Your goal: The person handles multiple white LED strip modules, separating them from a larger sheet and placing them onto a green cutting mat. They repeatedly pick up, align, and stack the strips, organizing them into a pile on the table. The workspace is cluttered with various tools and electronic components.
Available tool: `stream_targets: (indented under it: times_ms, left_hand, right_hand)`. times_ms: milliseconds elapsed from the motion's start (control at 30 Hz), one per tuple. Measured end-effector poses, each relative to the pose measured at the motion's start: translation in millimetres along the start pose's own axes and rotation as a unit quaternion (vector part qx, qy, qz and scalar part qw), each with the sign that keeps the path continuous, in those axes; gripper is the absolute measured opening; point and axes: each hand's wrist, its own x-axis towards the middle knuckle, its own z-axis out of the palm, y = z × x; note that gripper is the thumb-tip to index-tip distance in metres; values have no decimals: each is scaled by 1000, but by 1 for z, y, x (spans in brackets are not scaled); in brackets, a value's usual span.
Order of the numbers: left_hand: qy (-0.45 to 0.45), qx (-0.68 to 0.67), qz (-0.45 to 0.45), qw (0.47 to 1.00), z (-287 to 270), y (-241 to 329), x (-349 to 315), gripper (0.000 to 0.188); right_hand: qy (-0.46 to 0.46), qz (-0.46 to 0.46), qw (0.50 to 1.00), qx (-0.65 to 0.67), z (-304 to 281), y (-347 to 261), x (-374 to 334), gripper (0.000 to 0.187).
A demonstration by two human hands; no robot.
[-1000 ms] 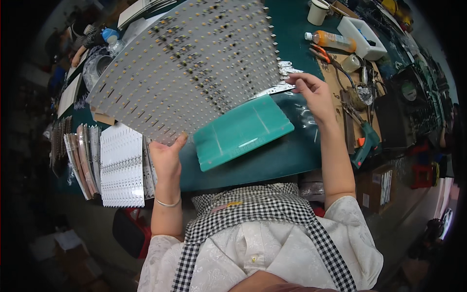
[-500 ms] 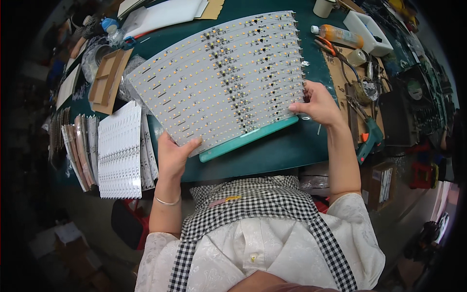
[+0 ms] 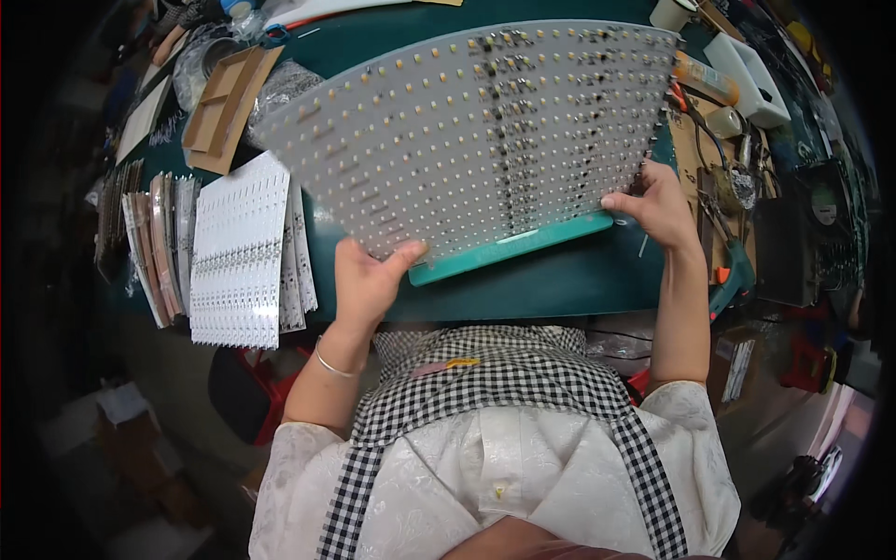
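A large fan-shaped LED circuit board panel (image 3: 425,140), pale grey with rows of small yellowish LEDs and dark components, is held up over the table. My left hand (image 3: 370,285) grips its near left corner, thumb on top and the other fingers hidden underneath. At the near right corner my right hand (image 3: 665,210) pinches the edge the same way. A teal bar (image 3: 513,250) with a smooth face shows along the panel's near edge, between my hands; whether it touches the panel I cannot tell. The panel's underside is hidden.
White LED boards (image 3: 238,247) stand in stacks at the left, near a cardboard tray (image 3: 222,110). On the right are an orange drink bottle (image 3: 707,79), a white foam box (image 3: 747,84), pliers and a teal glue gun (image 3: 735,280) on the green table (image 3: 485,303).
Both hands have carried the panel to the right, and its tilt has changed, with its far edge looking larger. The head view has shifted slightly. Both grips stay the same.
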Motion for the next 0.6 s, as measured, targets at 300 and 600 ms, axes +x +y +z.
stream_targets:
  times_ms: [300,600]
  left_hand:
    - [-24,-82,-55,995,-2,-10,22,52]
    - [-18,-100,-39,994,6,-1,35,68]
  right_hand:
    - [-102,60,989,93,1,4,24,38]
    - [-104,132,973,155,4,5,36,57]
